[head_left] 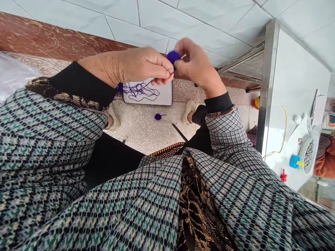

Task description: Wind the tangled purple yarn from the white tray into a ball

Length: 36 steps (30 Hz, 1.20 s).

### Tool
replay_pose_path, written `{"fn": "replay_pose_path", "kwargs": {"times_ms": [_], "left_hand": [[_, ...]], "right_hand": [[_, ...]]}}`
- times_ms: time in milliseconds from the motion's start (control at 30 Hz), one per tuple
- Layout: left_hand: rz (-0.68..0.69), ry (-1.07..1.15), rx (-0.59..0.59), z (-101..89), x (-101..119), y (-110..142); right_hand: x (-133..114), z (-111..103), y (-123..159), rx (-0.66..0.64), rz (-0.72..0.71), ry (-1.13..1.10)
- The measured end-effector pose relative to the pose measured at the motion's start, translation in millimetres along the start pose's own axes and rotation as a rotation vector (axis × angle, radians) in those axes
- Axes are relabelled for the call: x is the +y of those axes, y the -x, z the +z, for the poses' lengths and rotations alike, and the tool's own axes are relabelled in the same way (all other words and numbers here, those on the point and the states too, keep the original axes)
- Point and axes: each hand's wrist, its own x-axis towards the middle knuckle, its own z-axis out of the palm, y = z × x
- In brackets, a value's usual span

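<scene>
Between my two hands, above the floor, is a small round ball of purple yarn (pixel 173 56). My right hand (pixel 192 62) grips it from the right with curled fingers. A purple yarn strand (pixel 172 73) runs from the ball to my left hand (pixel 146 66), whose thumb and forefinger pinch it. Below them, loose tangled purple yarn (pixel 142 91) lies over a white board (pixel 164 97) on the floor. A second, smaller purple yarn ball (pixel 157 116) rests on the speckled floor nearer to me, with a short tail of yarn.
A white table (pixel 277 115) with a metal edge stands at the right, holding a bowl (pixel 309 153), a blue and yellow object (pixel 295 161) and a yellow cord (pixel 284 136). Ahead is a tiled wall (pixel 162 21). Clear plastic (pixel 15 73) lies at the left.
</scene>
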Motion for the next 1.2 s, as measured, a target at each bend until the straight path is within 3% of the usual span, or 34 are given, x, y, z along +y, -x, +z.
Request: {"fn": "replay_pose_path", "kwargs": {"times_ms": [67, 133, 167, 233, 300, 367, 433, 500, 567, 633, 667, 700, 800, 867, 933, 1000, 1067, 1133, 1200], "left_hand": [[-0.013, 0.003, 0.064, -4.9, 3, 4], [-0.048, -0.027, 0.103, -9.1, 2, 7], [-0.072, -0.038, 0.124, -10.2, 1, 7], [-0.109, -0.062, 0.165, -9.5, -2, 5], [-0.127, -0.101, 0.178, -5.0, -2, 1], [-0.163, -0.162, 0.119, 1.6, 4, -3], [-0.234, -0.233, 0.053, 6.9, 16, -5], [-0.32, -0.283, 0.05, 8.5, 29, -3], [-0.381, -0.298, 0.13, 6.1, 37, 0], [-0.416, -0.304, 0.214, 1.9, 37, 2], [-0.421, -0.315, 0.235, 0.1, 34, 2], [-0.415, -0.328, 0.241, -1.0, 30, 1], [-0.36, -0.335, 0.172, 0.2, 15, -4], [-0.29, -0.302, 0.076, 2.8, 8, -5], [-0.207, -0.224, 0.005, 3.6, 5, -4], [-0.129, -0.133, 0.027, 1.5, 5, -1], [-0.105, -0.095, 0.114, -2.4, 4, 1], [-0.144, -0.125, 0.185, -5.5, 0, 1], [-0.185, -0.15, 0.2, -5.8, -5, -2]], "right_hand": [[1, -4, 5, -0.263, 0.041, 0.067], [1, -8, 9, -0.492, 0.048, -0.068], [1, -10, 10, -0.544, 0.034, -0.172], [1, -9, 10, -0.457, -0.016, -0.395], [2, -6, 6, -0.222, -0.072, -0.533], [4, 0, 0, 0.003, -0.077, -0.507], [7, 4, -5, 0.083, -0.018, -0.277], [9, 3, -4, 0.029, 0.06, 0.003], [8, -1, 1, -0.182, 0.117, 0.125], [4, -6, 9, -0.404, 0.144, 0.007], [3, -8, 12, -0.442, 0.125, -0.106], [1, -9, 13, -0.417, 0.09, -0.229], [2, -3, 8, -0.098, -0.025, -0.478], [5, 2, 0, 0.06, -0.014, -0.42], [9, 6, -3, 0.099, 0.025, -0.218], [12, 4, -1, 0.02, 0.061, -0.019], [11, -1, 6, -0.2, 0.106, 0.051], [9, -5, 13, -0.411, 0.105, -0.046], [7, -5, 16, -0.42, 0.018, -0.267]]}}
